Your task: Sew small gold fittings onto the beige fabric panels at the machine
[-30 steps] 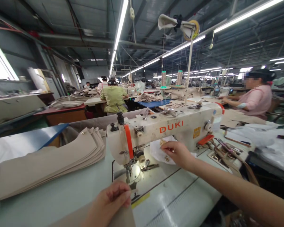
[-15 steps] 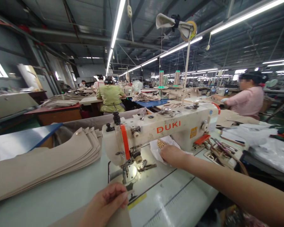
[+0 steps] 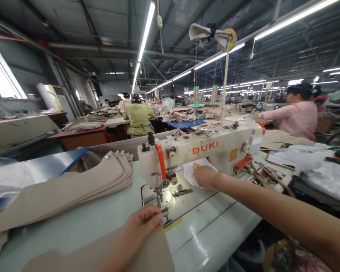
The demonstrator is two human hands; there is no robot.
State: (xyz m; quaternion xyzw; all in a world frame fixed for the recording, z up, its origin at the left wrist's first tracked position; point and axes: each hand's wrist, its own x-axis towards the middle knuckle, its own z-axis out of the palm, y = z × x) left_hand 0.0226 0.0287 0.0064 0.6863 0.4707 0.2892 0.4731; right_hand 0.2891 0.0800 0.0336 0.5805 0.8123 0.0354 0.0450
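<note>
A white DUKI sewing machine (image 3: 212,149) stands on the pale table (image 3: 73,226). My left hand (image 3: 143,223) pinches the edge of a beige fabric piece (image 3: 155,253) just in front of the needle and presser foot (image 3: 160,198). My right hand (image 3: 205,176) reaches under the machine's arm into a white bag (image 3: 191,172) holding small gold metal parts (image 3: 196,166). Its fingers are curled down among them and mostly hidden.
A stack of beige cut pieces (image 3: 59,192) lies left of the machine. Scissors and tools sit in a tray (image 3: 268,175) at right, white plastic bags (image 3: 308,158) beyond. Two thread cones (image 3: 205,94) stand behind. A person in pink (image 3: 300,115) and another in green (image 3: 137,119) work nearby.
My right hand has sunk into the white bag, its fingers curling onto the gold parts. My left hand keeps its pinch on the beige piece. The view has shifted slightly.
</note>
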